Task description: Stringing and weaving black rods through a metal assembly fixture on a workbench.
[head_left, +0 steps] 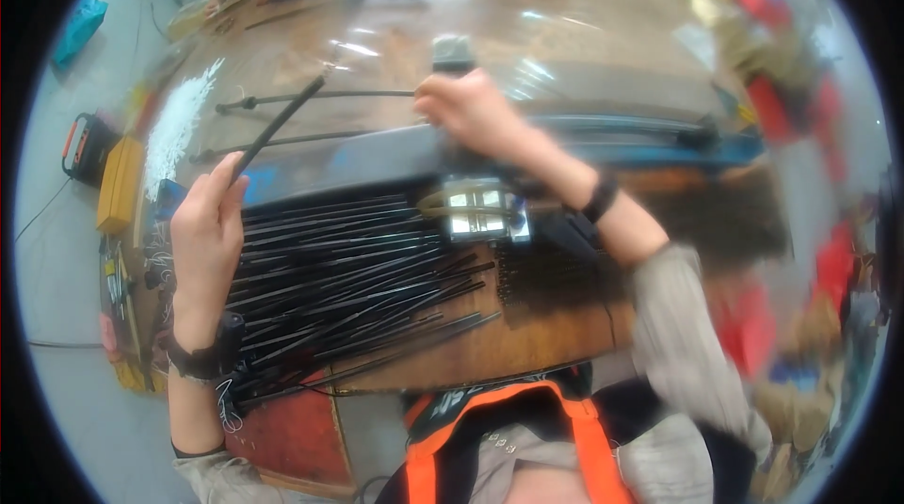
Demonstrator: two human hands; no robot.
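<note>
Black rod (282, 122) slants upward to the right in the upper-left part of the frame, its lower end held in the closed grip of the left hand (207, 231). At upper centre, the grip of the right hand (476, 113) is curled closed around a grey-topped object (453, 52), whose details are blurred. Numerous dark rods (358, 269) lie roughly side by side at centre left on the wooden desk (541, 339), near a bright metal fixture (476, 210) at frame centre.
</note>
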